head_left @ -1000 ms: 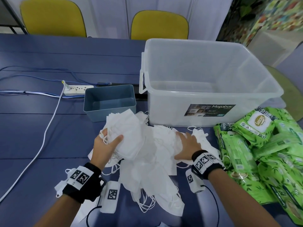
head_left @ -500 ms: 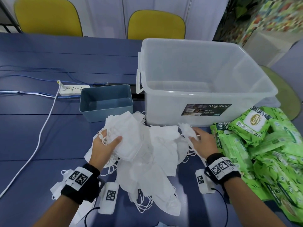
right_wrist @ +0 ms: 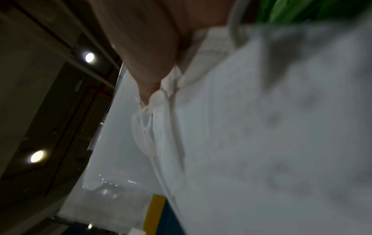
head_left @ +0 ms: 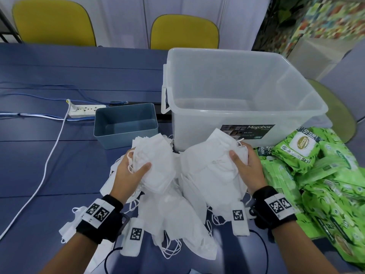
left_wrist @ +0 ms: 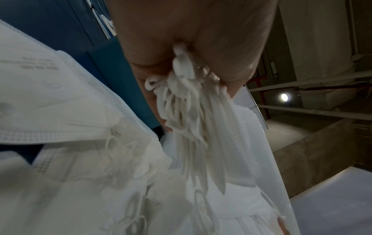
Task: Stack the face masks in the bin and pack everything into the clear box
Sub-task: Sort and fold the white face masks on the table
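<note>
A heap of white face masks (head_left: 177,212) lies on the blue table in front of me. My left hand (head_left: 130,171) grips a stack of face masks (head_left: 156,163), thumb on top, their ear loops (left_wrist: 181,98) bunched against the palm. My right hand (head_left: 246,167) grips a second bunch of masks (head_left: 213,165) lifted off the heap, thumb pressed on top; in the right wrist view these masks (right_wrist: 271,127) fill the frame, blurred. The small blue-grey bin (head_left: 126,125) stands empty behind the left hand. The clear box (head_left: 237,91) stands empty behind the right hand.
Green wet-wipe packs (head_left: 320,175) are piled at the right, close to my right wrist. A white power strip (head_left: 87,110) with cables (head_left: 49,159) lies at the left of the bin. Two yellow chairs (head_left: 183,30) stand beyond the table's far edge.
My right hand has left the far right edge of the heap, taken hold of a bunch of masks and lifted it towards the middle. The left hand keeps its stack, raised slightly.
</note>
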Tool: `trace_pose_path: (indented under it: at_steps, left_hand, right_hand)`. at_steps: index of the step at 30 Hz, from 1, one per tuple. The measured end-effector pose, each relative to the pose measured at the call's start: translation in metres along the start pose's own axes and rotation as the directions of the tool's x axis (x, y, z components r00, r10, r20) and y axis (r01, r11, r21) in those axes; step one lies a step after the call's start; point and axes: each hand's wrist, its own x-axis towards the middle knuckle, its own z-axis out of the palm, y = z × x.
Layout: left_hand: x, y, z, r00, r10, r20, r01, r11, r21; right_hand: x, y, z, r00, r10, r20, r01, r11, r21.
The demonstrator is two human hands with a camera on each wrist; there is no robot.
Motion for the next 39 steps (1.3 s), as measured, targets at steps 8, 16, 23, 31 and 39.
trace_pose_path:
  at_steps: [8, 16, 23, 31, 39]
  left_hand:
    - [-0.002, 0.008, 0.001, 0.999, 0.025, -0.036, -0.025, 1.000, -0.003]
    - [0.003, 0.008, -0.005, 0.989, 0.134, 0.054, -0.129, 0.987, -0.094]
    - [0.006, 0.005, -0.008, 0.966, 0.242, 0.093, -0.253, 0.958, 0.132]
    - [0.008, -0.005, -0.014, 0.989, 0.146, -0.004, -0.145, 0.989, 0.039]
    - [0.011, -0.012, -0.017, 1.000, 0.006, -0.026, -0.009, 0.993, -0.116]
  right_hand:
    - [-0.005, -0.014, 0.009, 0.996, 0.083, 0.019, -0.085, 0.970, 0.228]
    - [0.005, -0.024, 0.010, 0.996, 0.028, -0.083, -0.001, 0.949, 0.316]
    - [0.015, -0.016, -0.010, 0.973, -0.125, -0.195, 0.078, 0.970, -0.230]
    - [0.011, 0.049, -0.029, 0.970, 0.192, -0.147, -0.241, 0.713, -0.658]
    - [-0.035, 0.026, 0.046, 0.987, 0.021, 0.162, 0.109, 0.655, -0.748]
